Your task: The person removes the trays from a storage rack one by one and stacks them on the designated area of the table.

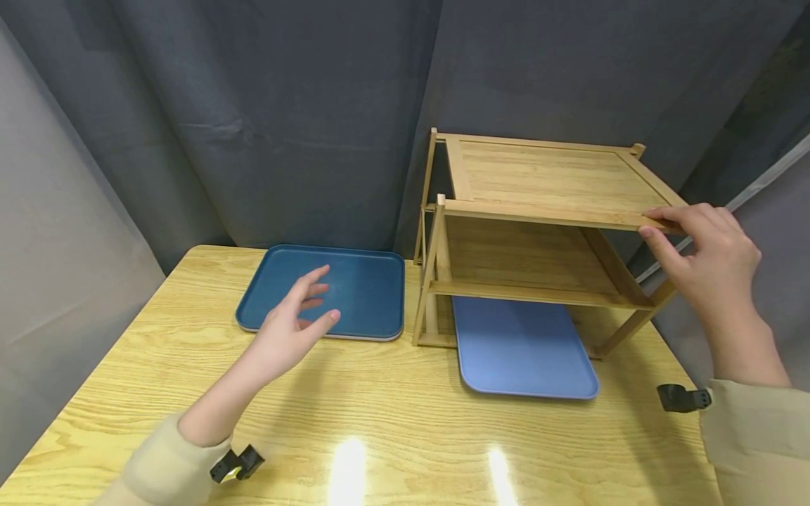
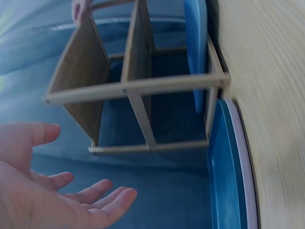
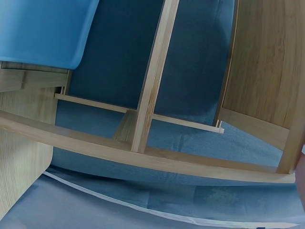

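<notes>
The right hand (image 1: 702,256) pinches the top board of a slatted bamboo rack (image 1: 538,239). The left hand (image 1: 297,320) hovers, fingers loose, over one of two smooth rounded blue trays (image 1: 373,309) on the grained wooden desk (image 1: 380,422).

No text, label, brand, number or sign can be read in any of the views. The bamboo shelf (image 1: 538,232), the dark blue tray (image 1: 373,295), the light blue tray (image 1: 525,351) and the bench (image 1: 380,407) are all seen to be unmarked, and nothing legible is shown on the curtain behind them.
</notes>
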